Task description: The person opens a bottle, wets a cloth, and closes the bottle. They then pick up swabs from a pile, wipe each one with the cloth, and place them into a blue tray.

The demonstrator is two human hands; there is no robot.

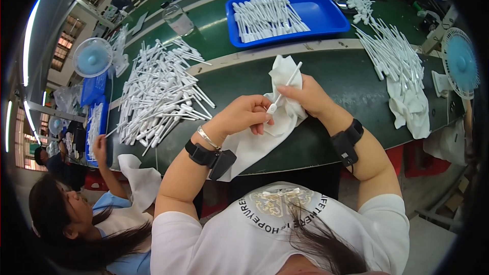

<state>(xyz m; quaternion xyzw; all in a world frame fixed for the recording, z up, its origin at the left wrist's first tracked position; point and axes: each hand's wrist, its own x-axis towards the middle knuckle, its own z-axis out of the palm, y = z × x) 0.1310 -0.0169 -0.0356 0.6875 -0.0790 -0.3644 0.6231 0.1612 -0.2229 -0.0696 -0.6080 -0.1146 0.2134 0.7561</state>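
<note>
My left hand point(244, 116) pinches the lower end of a thin white plastic stick point(285, 87) that points up and to the right. My right hand point(305, 95) grips a white cloth point(254, 142) bunched around that stick; the cloth hangs down over the front edge of the green table point(336, 71). Both wrists carry black bands. A big loose heap of the same white sticks point(158, 91) lies to my left on the table.
A blue tray point(326, 12) with several white sticks sits at the back. More sticks point(392, 53) and a second white cloth point(410, 109) lie at the right, beside a small blue fan point(461, 63). Another fan point(92, 57) stands far left. A seated person point(76, 214) works at my lower left.
</note>
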